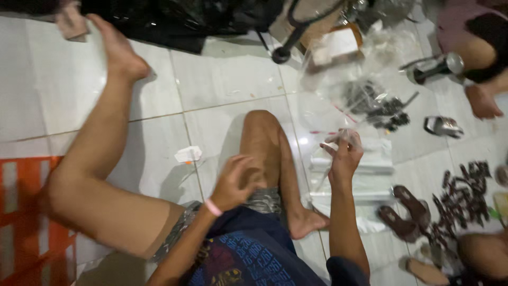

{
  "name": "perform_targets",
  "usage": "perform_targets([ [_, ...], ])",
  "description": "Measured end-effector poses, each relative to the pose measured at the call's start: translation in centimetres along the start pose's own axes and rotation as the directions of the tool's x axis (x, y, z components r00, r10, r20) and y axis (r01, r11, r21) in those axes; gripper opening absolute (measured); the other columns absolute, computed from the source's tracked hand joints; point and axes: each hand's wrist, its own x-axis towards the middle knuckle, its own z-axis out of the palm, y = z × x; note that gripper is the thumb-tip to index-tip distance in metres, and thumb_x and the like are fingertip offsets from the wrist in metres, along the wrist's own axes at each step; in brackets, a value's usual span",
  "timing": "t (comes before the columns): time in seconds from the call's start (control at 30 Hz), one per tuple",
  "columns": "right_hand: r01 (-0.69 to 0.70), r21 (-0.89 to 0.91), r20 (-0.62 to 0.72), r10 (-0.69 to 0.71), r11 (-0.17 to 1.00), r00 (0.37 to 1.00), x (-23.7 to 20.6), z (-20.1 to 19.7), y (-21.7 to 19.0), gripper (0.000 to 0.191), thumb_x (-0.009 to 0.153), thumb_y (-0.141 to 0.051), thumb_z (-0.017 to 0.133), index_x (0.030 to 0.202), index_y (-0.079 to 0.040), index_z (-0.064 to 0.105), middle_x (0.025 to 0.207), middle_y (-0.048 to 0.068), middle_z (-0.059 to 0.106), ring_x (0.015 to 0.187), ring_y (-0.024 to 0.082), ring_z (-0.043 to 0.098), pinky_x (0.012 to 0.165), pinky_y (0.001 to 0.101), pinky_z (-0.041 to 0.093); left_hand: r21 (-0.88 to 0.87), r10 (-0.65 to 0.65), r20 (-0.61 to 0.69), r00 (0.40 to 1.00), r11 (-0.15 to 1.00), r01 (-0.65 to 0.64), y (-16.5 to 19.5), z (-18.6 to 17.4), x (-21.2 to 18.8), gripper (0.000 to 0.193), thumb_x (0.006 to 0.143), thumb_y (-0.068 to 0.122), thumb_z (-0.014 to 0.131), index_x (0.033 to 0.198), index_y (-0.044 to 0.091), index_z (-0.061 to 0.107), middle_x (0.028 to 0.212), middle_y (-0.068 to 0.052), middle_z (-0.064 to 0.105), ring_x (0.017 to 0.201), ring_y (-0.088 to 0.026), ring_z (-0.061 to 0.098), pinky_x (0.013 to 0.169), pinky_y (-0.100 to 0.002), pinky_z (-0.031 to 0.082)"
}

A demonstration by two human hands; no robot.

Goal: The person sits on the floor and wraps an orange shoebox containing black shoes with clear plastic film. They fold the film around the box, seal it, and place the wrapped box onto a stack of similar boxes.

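Clear plastic bag (346,139) is pinched shut in your right hand (344,159), above the stack of bags (370,169) on the floor; your left hand (235,182) hovers loosely curled, empty, so bring it across to steady the bag

Glossy white square floor tiles (227,79) with thin grey grout lines, glaring under overhead light; crumpled black plastic sheeting (174,18) along the floor's far edge, orange-and-white striped mat (26,212) at its near left corner.
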Motion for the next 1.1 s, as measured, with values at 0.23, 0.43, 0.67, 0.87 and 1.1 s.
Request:
perform_targets([
  [0.23,-0.126,0.326,0.091,0.102,0.937,0.991,-1.7,12.7,-3.4,0.023,0.107,-0.028,0.054,0.114,-0.007,0.057,0.102,0.0,0.057,0.091,0.015,0.06,0.079,0.0407,0.063,-0.234,0.068,0.096,0.993,0.971,-0.044,7.1,-0.9,5.9,0.09,0.08,0.041,0.087,0.15,0.002,0.045,0.149,-0.02,0.052,0.134,-0.033,0.055,0.113,-0.043,0.044],
  [0.43,-0.132,0.514,0.26,-0.007,0.848,0.966,-2.4,16.0,-3.7,0.016,0.107,-0.022,0.058,0.112,-0.007,0.055,0.102,0.001,0.058,0.096,0.015,0.059,0.086,0.0423,0.062,0.113,0.073,-0.19,0.979,0.992,-0.053,10.1,-1.4,4.6,0.038,0.09,0.014,0.075,0.127,0.007,0.071,0.114,-0.012,0.075,0.097,-0.023,0.073,0.087,-0.031,0.058],
  [0.67,-0.321,0.572,0.499,-0.009,0.755,0.867,-4.2,16.4,-7.9,0.011,0.104,-0.019,0.058,0.108,-0.008,0.055,0.105,0.003,0.06,0.1,0.016,0.062,0.084,0.0473,0.064,0.085,-0.077,-0.316,0.946,0.99,0.109,15.2,-7.3,5.5,0.014,0.085,0.017,0.078,0.093,0.007,0.081,0.085,-0.008,0.08,0.071,-0.017,0.076,0.067,-0.028,0.058],
  [0.87,-0.02,0.272,0.673,-0.176,0.962,0.719,-9.7,16.5,-11.6,0.025,0.1,-0.019,0.061,0.123,-0.011,0.056,0.115,0.003,0.058,0.102,0.019,0.062,0.083,0.0443,0.06,0.364,0.023,-0.172,0.985,0.93,0.042,19.6,-16.4,6.5,0.01,0.084,0.012,0.074,0.09,0.006,0.079,0.077,-0.009,0.077,0.068,-0.021,0.074,0.066,-0.031,0.057],
  [1.1,0.981,0.111,0.576,-0.794,-0.16,-0.195,-9.2,19.0,-19.0,0.042,0.093,-0.028,0.071,0.127,-0.008,0.059,0.125,0.014,0.06,0.11,0.03,0.065,0.101,0.05,0.041,0.42,0.195,-0.048,0.98,0.894,-0.158,18.7,-20.1,8.4,0.016,0.077,0.007,0.064,0.081,0.01,0.079,0.08,-0.008,0.076,0.073,-0.023,0.075,0.07,-0.034,0.06],
])
